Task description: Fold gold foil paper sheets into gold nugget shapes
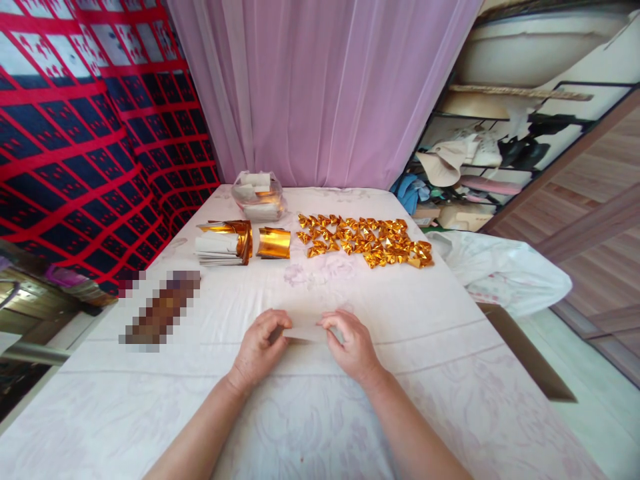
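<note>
Between my two hands, a small pale sheet of paper is stretched just above the tablecloth. My left hand pinches its left end, and my right hand has fingers closed at its right end. Beyond them lie a stack of gold foil papers with pale backs and a smaller pile of curved gold foil sheets. Several folded gold foil pieces are set out in rows at the back right of the table.
A clear plastic bag holding more papers stands at the table's back edge. A blurred-out patch lies at the left. White plastic bulges beside the right edge, below a loaded shelf. A purple curtain hangs behind.
</note>
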Demonstrator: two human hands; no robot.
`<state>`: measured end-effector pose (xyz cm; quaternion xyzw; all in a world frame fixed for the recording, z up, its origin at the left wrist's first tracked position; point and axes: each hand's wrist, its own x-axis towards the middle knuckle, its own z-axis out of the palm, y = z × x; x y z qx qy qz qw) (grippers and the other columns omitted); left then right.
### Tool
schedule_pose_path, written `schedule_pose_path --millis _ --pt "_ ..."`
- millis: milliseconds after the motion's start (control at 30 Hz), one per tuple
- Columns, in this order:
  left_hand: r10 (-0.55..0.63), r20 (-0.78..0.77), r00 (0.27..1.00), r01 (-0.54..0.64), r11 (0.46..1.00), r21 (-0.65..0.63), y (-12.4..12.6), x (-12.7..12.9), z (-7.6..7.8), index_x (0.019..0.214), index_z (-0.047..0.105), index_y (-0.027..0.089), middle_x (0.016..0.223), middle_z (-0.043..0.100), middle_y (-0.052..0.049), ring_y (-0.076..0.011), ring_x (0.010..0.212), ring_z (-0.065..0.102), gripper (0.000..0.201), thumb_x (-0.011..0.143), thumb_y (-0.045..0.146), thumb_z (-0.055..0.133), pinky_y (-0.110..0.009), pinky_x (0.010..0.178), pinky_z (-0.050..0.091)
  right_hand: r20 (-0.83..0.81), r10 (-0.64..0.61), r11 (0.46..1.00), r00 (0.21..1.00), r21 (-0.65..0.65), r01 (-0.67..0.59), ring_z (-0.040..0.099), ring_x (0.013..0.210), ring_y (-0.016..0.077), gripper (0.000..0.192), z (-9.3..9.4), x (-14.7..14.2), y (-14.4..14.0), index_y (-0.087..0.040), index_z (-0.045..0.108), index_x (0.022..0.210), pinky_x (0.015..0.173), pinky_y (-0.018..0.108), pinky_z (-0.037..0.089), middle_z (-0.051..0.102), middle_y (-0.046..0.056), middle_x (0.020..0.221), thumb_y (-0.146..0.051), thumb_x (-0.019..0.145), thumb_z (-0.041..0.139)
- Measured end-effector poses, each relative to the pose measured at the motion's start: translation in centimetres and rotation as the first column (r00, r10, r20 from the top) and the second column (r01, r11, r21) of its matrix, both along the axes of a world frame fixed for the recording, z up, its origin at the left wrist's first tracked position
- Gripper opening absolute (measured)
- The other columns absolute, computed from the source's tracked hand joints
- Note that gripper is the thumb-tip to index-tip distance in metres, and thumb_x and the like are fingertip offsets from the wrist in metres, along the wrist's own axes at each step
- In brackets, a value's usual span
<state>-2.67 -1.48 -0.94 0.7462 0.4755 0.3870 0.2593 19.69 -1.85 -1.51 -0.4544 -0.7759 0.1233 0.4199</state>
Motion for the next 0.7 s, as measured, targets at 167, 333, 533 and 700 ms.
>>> schedule_pose_path --millis 167,333,533,700 --pt "0.047 0.264 0.963 0.012 0.976 -0.216 -0.5 1.3 -0.1 0.096 0.056 0.020 0.088 0.066 -0.002 -0.0159 0.082 0.066 0.019 0.087 0.036 0.054 -0.029 0.076 0.054 -0.207 -0.103 0.992 0.973 -0.087 0.087 0.069 0.073 0.0150 0.009 0.9 -0.6 -0.6 -0.023 0.060 0.089 0.069 0.024 0.056 0.071 0.001 0.080 -0.023 0.087 0.051" --pt "0.137 0.393 0.909 0.016 0.933 -0.361 0.0 2.3 -0.7 0.120 0.049 0.022 0.091 0.064 -0.001 -0.0130 0.074 0.065 0.040 0.085 0.039 0.056 -0.026 0.067 0.055 -0.257 -0.211 0.968 0.943 -0.191 0.164 0.070 0.077 0.0165 0.018 0.2 -1.1 -0.3 -0.023 0.060 0.102 0.073 0.027 0.056 0.073 0.003 0.085 -0.030 0.089 0.050" --pt "0.191 0.088 0.978 -0.166 0.957 -0.239 0.1 2.4 -0.9 0.139 0.040 0.024 0.107 0.062 -0.002 -0.0058 0.053 0.055 0.054 0.086 0.024 0.052 -0.024 0.058 0.051 0.068 -0.319 0.945 0.945 -0.057 0.323 0.067 0.077 0.0206 0.026 -1.3 -0.9 0.6 -0.020 0.063 0.108 0.083 0.036 0.048 0.073 0.003 0.078 -0.024 0.085 0.052" --pt "0.252 -0.210 0.945 -0.228 0.965 0.131 -0.5 2.0 -0.1 0.124 0.057 0.023 0.123 0.057 -0.010 -0.0217 0.098 0.063 0.037 0.087 0.021 0.054 -0.039 0.088 0.053 0.196 -0.305 0.945 0.932 -0.064 0.322 0.066 0.081 0.0202 0.028 -1.5 -0.8 1.1 -0.021 0.063 0.110 0.086 0.036 0.042 0.073 0.002 0.081 -0.018 0.084 0.052"
